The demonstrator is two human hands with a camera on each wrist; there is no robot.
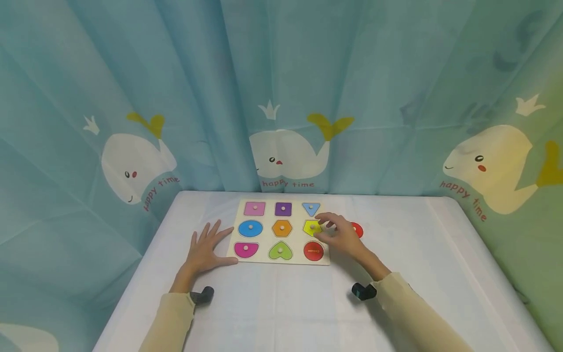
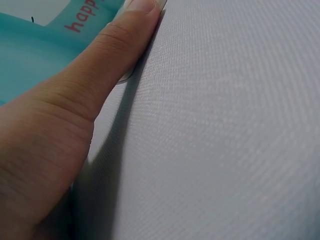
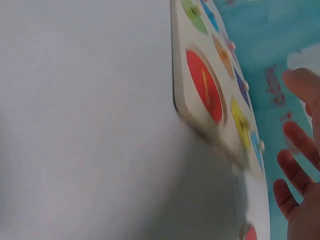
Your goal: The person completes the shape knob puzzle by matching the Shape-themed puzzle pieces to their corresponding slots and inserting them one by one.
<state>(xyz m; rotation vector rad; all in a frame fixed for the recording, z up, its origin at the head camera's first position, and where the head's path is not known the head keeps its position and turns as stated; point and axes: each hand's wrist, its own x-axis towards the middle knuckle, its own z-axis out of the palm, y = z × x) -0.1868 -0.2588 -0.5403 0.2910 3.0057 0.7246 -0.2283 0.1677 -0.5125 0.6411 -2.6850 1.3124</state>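
A cream wooden knob puzzle board (image 1: 264,215) lies flat on the table, its coloured shapes in three rows. My left hand (image 1: 204,252) spreads its fingers along the board's left side, thumb and index fingertips right at the edge. In the left wrist view the thumb (image 2: 100,70) lies straight against the corner. My right hand (image 1: 344,238) hovers over the right side, near the yellow pentagon (image 1: 309,228), thumb and fingers apart with nothing between them. Below the pentagon is a red circular recess (image 1: 313,251) with printed lettering and no knob. A red round piece (image 1: 358,230) lies right of the board, partly hidden by the right hand.
The white-covered table (image 1: 281,308) extends in front of the board and to both sides. A blue curtain (image 1: 286,73) with whale prints hangs behind it. Black wrist cameras (image 1: 364,292) sit at both sleeves, close over the tabletop.
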